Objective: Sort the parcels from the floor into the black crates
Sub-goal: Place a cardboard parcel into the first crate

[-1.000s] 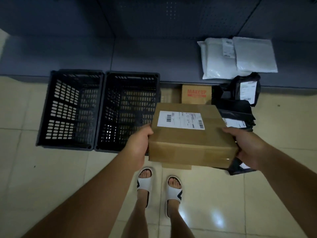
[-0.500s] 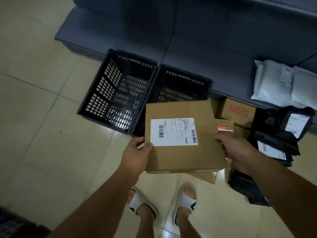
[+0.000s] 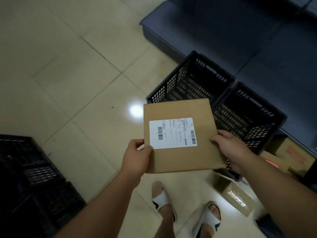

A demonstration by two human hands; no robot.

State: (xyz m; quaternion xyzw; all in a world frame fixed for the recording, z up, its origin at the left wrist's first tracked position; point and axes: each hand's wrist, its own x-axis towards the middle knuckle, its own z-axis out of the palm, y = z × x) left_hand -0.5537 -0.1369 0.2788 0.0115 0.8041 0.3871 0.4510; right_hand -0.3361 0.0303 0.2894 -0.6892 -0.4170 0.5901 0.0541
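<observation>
Crates of dark slotted plastic [image 3: 32, 177] sit stacked far to the left of the grip, dim and cut off by the frame edge, so their contents cannot be made out. Just right of them the left hand [image 3: 137, 158] pinches the near left corner of a flat brown cardboard parcel with a white barcoded shipping label [image 3: 178, 134], thumb on the label's corner and fingers curled beneath. That parcel is held level above the pale tiled floor [image 3: 68, 83], its far edge overlapping the first of two empty black perforated crates [image 3: 193, 81]; the second crate [image 3: 248, 114] lies beyond the right hand [image 3: 229, 148], which clamps the parcel's right edge, thumb on top. Both holds sit at the near end, so I judge the far end could dip, or the parcel could slip and strike a crate rim, if either hand loosens early. Below and right of the grip, a taped brown box [image 3: 235, 196] is motion-blurred, and the printed cartons [image 3: 291, 152] beside it are partly cut off, their red lettering unreadable.
</observation>
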